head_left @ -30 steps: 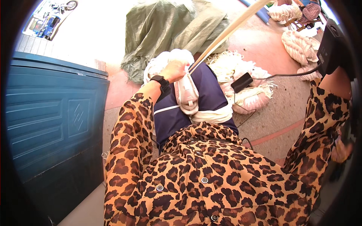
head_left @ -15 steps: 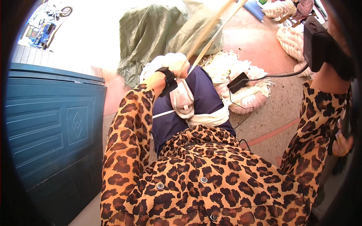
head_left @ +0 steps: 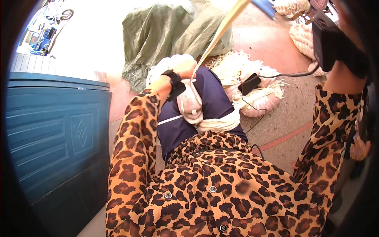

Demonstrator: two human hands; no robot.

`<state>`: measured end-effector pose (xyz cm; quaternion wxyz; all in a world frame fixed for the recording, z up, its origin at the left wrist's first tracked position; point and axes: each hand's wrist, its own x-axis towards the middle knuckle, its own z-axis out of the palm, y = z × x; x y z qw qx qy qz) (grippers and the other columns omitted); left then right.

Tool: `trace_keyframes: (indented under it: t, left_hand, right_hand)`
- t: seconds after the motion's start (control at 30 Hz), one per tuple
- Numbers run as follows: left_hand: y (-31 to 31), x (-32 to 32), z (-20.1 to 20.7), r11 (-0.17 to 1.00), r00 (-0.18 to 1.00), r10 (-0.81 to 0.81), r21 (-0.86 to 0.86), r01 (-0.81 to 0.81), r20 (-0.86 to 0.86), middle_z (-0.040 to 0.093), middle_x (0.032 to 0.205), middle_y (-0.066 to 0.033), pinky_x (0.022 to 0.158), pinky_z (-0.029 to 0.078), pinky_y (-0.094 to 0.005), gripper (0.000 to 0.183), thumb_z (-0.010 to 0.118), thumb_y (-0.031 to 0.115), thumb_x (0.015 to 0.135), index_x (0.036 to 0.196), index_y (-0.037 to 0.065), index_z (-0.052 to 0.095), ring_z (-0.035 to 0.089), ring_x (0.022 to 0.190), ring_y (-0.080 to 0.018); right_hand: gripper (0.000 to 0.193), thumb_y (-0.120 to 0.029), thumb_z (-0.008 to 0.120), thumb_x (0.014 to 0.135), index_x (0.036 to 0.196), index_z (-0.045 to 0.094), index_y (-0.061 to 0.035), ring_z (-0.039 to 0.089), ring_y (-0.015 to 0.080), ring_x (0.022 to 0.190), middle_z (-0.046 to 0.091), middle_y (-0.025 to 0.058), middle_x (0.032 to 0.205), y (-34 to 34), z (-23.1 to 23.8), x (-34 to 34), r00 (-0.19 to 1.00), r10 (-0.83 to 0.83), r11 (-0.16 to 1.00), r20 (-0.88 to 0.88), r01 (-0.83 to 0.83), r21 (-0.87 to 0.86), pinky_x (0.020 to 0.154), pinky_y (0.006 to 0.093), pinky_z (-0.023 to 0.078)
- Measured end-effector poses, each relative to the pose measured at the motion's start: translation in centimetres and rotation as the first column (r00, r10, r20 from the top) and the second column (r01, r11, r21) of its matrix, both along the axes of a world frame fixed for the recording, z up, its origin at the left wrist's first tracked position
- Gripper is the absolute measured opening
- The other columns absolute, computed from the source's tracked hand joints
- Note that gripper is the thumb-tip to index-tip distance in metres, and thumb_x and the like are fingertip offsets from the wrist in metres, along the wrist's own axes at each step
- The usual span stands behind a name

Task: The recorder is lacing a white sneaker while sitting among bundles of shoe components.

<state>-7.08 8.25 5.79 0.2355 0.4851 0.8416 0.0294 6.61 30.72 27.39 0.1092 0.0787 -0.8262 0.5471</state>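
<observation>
My left hand (head_left: 184,68), with a black band on its wrist, is closed around a long cream fabric strip (head_left: 221,29) just above my knee. The strip runs taut from that hand up to the top edge of the picture. Below the hand, a pale pink and white cloth bundle (head_left: 190,106) rests on my navy trousers, with cream strips (head_left: 219,125) wound beside it. My right arm in a leopard-print sleeve (head_left: 331,118) is raised at the right, a black device (head_left: 334,44) strapped to its wrist. The right hand itself lies beyond the dark rim.
A heap of cream strips (head_left: 241,65) lies on the reddish floor past my knees, with a small black box on a cable (head_left: 251,83) on it. A green tarpaulin (head_left: 166,35) lies behind, coiled cream bundles (head_left: 303,36) at top right, a blue panelled door (head_left: 51,130) at left.
My right arm has risen and come nearer the camera, so its black wrist device looks larger. My left hand has stayed on the strip above my knee, shifting slightly.
</observation>
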Motion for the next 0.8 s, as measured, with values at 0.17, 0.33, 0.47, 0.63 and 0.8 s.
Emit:
trace_keyframes:
  t: [0.17, 0.33, 0.47, 0.63, 0.8]
  left_hand:
    - [-5.7, -4.2, -6.5, 0.902, 0.961, 0.207, 0.344, -0.261, 0.185, 0.05, 0.048, -0.0113, 0.046, 0.038, -0.0346, 0.015, 0.055, 0.011, 0.065, 0.054, 0.001, 0.055, 0.05, 0.044, -0.0198]
    - [-9.5, -0.9, -7.4, 0.848, 0.849, 0.341, 0.256, -0.463, 0.404, 0.044, 0.043, -0.0015, 0.04, 0.032, -0.0293, 0.017, 0.059, 0.013, 0.063, 0.05, 0.004, 0.055, 0.039, 0.04, -0.0091]
    - [-8.2, 0.6, -7.8, 0.825, 0.874, 0.361, 0.326, -0.462, 0.325, 0.05, 0.046, -0.0061, 0.043, 0.037, -0.0292, 0.017, 0.063, 0.016, 0.063, 0.053, 0.003, 0.058, 0.047, 0.043, -0.0113]
    - [-8.0, 1.1, -8.0, 0.827, 0.917, 0.344, 0.398, -0.397, 0.2, 0.051, 0.049, -0.0069, 0.042, 0.037, -0.0299, 0.012, 0.061, 0.013, 0.063, 0.058, 0.002, 0.058, 0.049, 0.044, -0.0126]
    - [-9.5, -0.4, -7.0, 0.66, 0.25, 0.412, -0.098, -0.745, 0.876, 0.049, 0.049, -0.0024, 0.033, 0.032, -0.0251, 0.016, 0.059, 0.015, 0.072, 0.061, 0.004, 0.053, 0.044, 0.04, -0.0113]
  right_hand:
    - [0.025, -0.024, 0.042, 0.091, 0.092, 0.058, -0.0043, 0.047, 0.0045, 0.053, 0.053, 0.0003, 0.065, -0.9, -0.9, -1.1, 0.997, 0.036, 0.999, 0.075, -0.038, 0.022, 0.05, 0.0192, 0.041]
    - [0.027, -0.029, 0.046, 0.09, 0.098, 0.059, -0.0069, 0.048, 0.0024, 0.054, 0.055, -0.0007, 0.07, -5.4, -6.3, -2.1, 0.966, 0.059, 0.998, 0.253, -0.057, -0.012, 0.043, 0.0159, 0.04]
    - [0.019, -0.019, 0.051, 0.085, 0.085, 0.058, -0.0014, 0.052, 0.0097, 0.045, 0.056, 0.0035, 0.061, -9.4, -17.6, -2.3, 0.818, 0.106, 0.989, 0.565, -0.144, 0.022, 0.042, 0.023, 0.044]
    - [0.02, -0.019, 0.051, 0.083, 0.089, 0.059, -0.0017, 0.058, 0.0271, 0.058, 0.058, 0.0148, 0.064, -12.0, -27.5, -1.4, 0.808, 0.071, 0.957, 0.585, -0.221, 0.189, 0.057, 0.0359, 0.046]
    - [0.019, -0.02, 0.05, 0.082, 0.084, 0.057, -0.0027, 0.058, 0.036, 0.072, 0.058, 0.0188, 0.071, -13.8, -27.4, -0.4, 0.927, 0.031, 0.882, 0.374, -0.202, 0.425, 0.063, 0.0425, 0.045]
